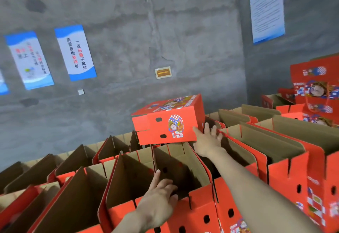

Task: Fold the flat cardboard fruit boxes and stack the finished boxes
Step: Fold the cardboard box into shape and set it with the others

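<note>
A folded red fruit box (168, 121) with a cartoon print sits tilted, bottom up, on the rows of open boxes. My right hand (208, 141) reaches out to its lower right corner with fingers spread and straight, touching or just off the box edge. My left hand (159, 201) rests on the top rim of a near open box (183, 174), fingers curled over the rim's edge. Open folded boxes fill the foreground in rows, brown insides up.
More open red boxes (286, 163) stand to the right, with a taller stack of printed boxes (315, 89) at the far right. A grey concrete wall with blue and white posters (75, 52) rises behind the rows.
</note>
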`<action>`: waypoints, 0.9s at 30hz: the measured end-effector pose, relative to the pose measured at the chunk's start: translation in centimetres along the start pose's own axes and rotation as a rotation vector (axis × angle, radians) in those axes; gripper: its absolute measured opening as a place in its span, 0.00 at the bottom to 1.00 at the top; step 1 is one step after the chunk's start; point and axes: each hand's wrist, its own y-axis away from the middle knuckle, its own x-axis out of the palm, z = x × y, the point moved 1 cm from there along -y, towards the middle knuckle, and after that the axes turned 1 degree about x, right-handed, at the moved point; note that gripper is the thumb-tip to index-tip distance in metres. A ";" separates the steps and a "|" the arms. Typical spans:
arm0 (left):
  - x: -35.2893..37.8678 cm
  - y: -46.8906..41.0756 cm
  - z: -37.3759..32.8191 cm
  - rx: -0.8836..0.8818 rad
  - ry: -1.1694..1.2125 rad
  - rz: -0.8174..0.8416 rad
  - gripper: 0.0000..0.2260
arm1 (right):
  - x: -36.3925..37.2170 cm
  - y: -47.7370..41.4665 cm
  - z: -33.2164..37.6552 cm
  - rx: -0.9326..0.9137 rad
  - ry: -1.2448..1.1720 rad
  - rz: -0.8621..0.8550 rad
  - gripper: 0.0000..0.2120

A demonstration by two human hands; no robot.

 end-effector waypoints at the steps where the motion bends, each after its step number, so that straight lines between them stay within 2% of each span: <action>1: 0.0 0.0 0.0 -0.003 0.018 -0.006 0.20 | -0.2 0.6 1.0 -0.031 -0.024 -0.040 0.30; 5: -0.6 0.6 -0.1 -0.017 0.105 -0.004 0.22 | -0.7 4.5 4.1 -0.215 -0.070 -0.102 0.27; 7: -1.3 1.4 -0.2 -0.036 0.169 -0.062 0.23 | -0.9 6.9 5.1 -0.311 -0.078 -0.132 0.25; 10: -2.9 4.6 0.1 -0.031 0.266 -0.304 0.19 | -1.1 10.6 5.9 -0.472 -0.256 -0.244 0.16; 13: -4.4 11.1 1.5 -0.048 0.464 -0.499 0.12 | -1.2 15.9 7.4 -0.537 -0.542 -0.285 0.04; 15: -4.3 16.6 3.0 -0.126 0.515 -0.570 0.09 | -0.4 19.9 9.3 -0.569 -0.653 -0.294 0.04; 18: -3.1 25.0 5.8 -0.313 0.655 -0.642 0.14 | 1.9 26.6 14.0 -0.557 -0.848 -0.115 0.09; 22: -1.5 34.9 7.8 -0.550 0.757 -0.668 0.24 | 6.2 36.2 22.4 -0.454 -1.092 0.290 0.15; 25: 0.2 42.0 8.7 -0.636 0.633 -0.588 0.25 | 9.8 43.5 27.0 -0.356 -1.176 0.588 0.13; 27: 1.4 47.1 10.1 -0.710 0.552 -0.543 0.22 | 12.1 47.6 28.3 -0.359 -1.082 0.682 0.11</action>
